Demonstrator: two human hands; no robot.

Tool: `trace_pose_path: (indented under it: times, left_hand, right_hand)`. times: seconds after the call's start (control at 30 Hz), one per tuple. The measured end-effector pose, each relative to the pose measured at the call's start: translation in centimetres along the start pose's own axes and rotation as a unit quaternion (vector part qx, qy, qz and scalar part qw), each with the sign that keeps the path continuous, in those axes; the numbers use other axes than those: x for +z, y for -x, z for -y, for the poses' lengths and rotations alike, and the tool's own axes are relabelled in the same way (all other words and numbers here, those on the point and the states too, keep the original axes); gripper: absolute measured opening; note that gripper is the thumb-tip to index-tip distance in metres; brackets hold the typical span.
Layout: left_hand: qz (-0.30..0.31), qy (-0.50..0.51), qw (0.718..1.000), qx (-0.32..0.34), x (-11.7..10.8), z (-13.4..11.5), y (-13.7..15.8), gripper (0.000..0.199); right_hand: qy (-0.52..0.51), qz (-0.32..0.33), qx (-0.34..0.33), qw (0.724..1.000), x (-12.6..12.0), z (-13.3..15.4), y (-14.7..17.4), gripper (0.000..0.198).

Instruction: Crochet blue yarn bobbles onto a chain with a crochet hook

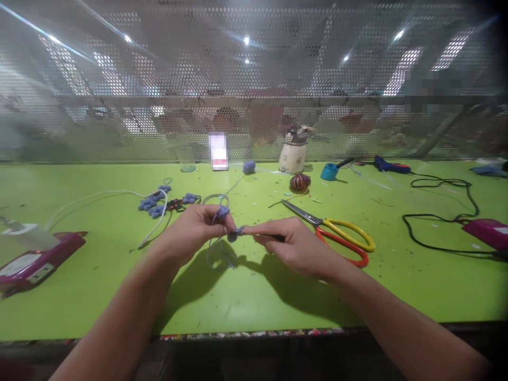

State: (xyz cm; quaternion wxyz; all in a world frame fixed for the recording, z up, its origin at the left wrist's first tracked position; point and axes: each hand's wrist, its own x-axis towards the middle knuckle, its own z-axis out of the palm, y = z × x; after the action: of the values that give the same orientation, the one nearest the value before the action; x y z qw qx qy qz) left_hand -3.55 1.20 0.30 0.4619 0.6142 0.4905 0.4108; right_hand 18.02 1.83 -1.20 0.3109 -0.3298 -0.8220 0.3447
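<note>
Between the fingertips of my left hand (pixel 188 231) is a small purple-blue crochet piece (pixel 233 236), and matching yarn (pixel 221 212) is wound around a finger of that hand. My right hand (pixel 299 246) is closed around a crochet hook (pixel 277 237) with a dark handle, whose tip meets the piece. The yarn runs back toward a purple-blue yarn ball (pixel 248 167), and loose strands hang beneath my left hand. Crocheted purple-blue pieces (pixel 153 203) lie left of it. Scissors (pixel 337 233) with yellow and red handles rest just beyond my right hand.
A multicoloured yarn ball (pixel 300 182), a lidded bottle (pixel 292 153), a lit phone (pixel 219 152), a clear cup (pixel 187 160), a blue container (pixel 329 171) and a glue gun (pixel 391 165) stand or lie at the back. Purple power strips (pixel 59 257) and cables flank the green table (pixel 257 309).
</note>
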Motion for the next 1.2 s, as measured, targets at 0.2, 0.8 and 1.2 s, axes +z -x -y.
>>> trace_pose_path:
  times: [0.2,0.8,1.2]
  left_hand:
    - [-0.004,0.023,1.0,-0.007,1.0,0.0,0.0,0.015]
    - [0.006,0.076,0.997,0.011,2.2,-0.3,0.3,0.073]
    - [0.031,0.051,0.998,-0.006,2.0,0.5,0.1,0.053]
  right_hand:
    - [-0.155,-0.016,0.057,0.986,0.1,-0.2,-0.4,0.027]
    - [-0.22,-0.053,0.138,0.964,0.7,-0.4,-0.6,0.023]
    - [-0.273,-0.112,0.177,0.939,1.2,-0.5,-0.7,0.022]
